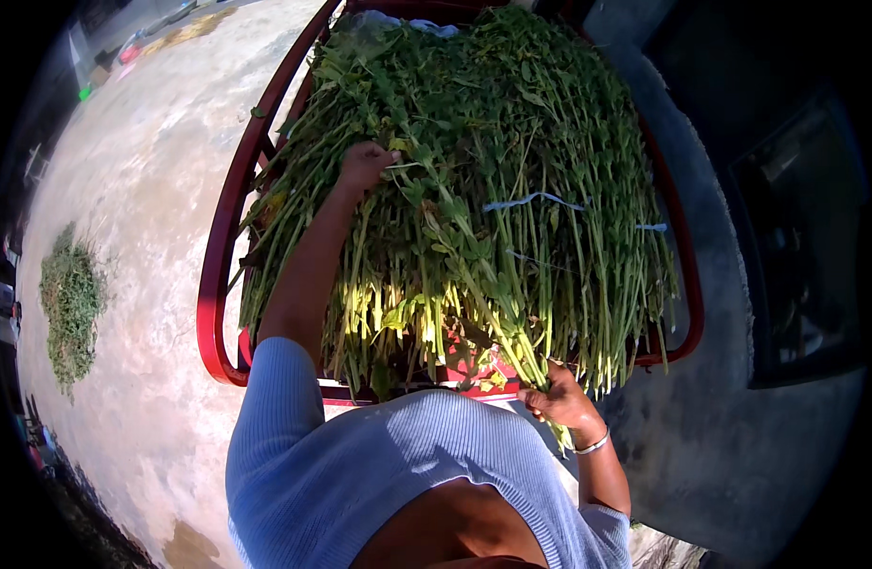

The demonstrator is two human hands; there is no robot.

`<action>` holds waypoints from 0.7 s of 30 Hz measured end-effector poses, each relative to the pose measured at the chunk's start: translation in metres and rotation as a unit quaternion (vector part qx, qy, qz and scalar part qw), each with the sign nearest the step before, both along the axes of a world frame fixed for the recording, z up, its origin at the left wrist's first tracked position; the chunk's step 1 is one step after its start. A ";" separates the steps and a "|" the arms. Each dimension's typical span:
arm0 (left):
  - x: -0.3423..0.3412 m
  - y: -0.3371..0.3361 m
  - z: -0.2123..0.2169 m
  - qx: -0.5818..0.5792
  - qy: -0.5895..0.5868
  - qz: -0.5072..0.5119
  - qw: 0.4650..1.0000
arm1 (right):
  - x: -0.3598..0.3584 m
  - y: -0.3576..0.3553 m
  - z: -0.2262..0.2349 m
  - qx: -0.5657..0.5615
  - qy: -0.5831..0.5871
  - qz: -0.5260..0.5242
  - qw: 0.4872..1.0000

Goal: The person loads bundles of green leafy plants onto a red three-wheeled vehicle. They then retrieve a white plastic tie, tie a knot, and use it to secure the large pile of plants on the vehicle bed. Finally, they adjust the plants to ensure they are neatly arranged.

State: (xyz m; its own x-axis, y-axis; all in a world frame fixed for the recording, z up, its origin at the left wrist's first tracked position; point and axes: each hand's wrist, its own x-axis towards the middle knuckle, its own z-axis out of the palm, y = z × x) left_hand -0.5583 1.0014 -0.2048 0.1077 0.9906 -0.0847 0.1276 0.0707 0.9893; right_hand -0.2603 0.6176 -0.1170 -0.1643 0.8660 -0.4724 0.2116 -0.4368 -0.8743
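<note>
A thick pile of leafy green stalks point(559, 123) fills a red-railed cart bed in front of me, cut ends toward me and leafy tops away. My right hand point(566, 406), with a bangle at the wrist, is wrapped round the lower ends of a bunch of stalks point(512, 332). This bunch slants up and left across the pile. My left hand point(365, 167) is closed in a pinch over the leafy part at the left. A thin pale stem or leaf shows at its fingertips; what it grips is not clear.
Red metal rails point(229, 275) curve round the cart's sides. Blue ties point(534, 201) lie across the stalks. A small heap of greenery point(71, 308) lies on the concrete floor point(142, 209) at left. A dark framed panel point(806, 228) stands at right.
</note>
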 end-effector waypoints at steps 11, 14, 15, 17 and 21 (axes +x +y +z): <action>-0.004 0.064 -0.013 0.180 0.203 0.428 0.862 | 0.012 -0.007 -0.005 -0.014 -0.016 -0.021 1.000; -0.054 0.099 0.001 0.223 0.245 0.354 0.875 | 0.022 -0.011 0.004 -0.051 0.022 -0.088 0.995; -0.056 0.101 0.012 0.277 0.280 0.292 0.871 | 0.019 -0.011 0.006 -0.059 -0.002 -0.081 0.995; -0.048 0.102 0.023 0.326 0.307 0.150 0.881 | 0.030 -0.009 -0.011 -0.022 -0.044 -0.035 0.998; 0.008 0.086 0.029 0.114 0.313 -0.048 0.942 | 0.032 -0.004 0.005 -0.066 -0.023 -0.042 0.997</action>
State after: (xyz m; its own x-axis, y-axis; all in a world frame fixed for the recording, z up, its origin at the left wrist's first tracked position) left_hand -0.5503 1.0870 -0.1760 0.1971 0.9789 0.0534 0.6857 -0.1765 0.7062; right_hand -0.2286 0.6138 -0.1119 -0.0703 0.8053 -0.5887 0.2081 -0.5653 -0.7982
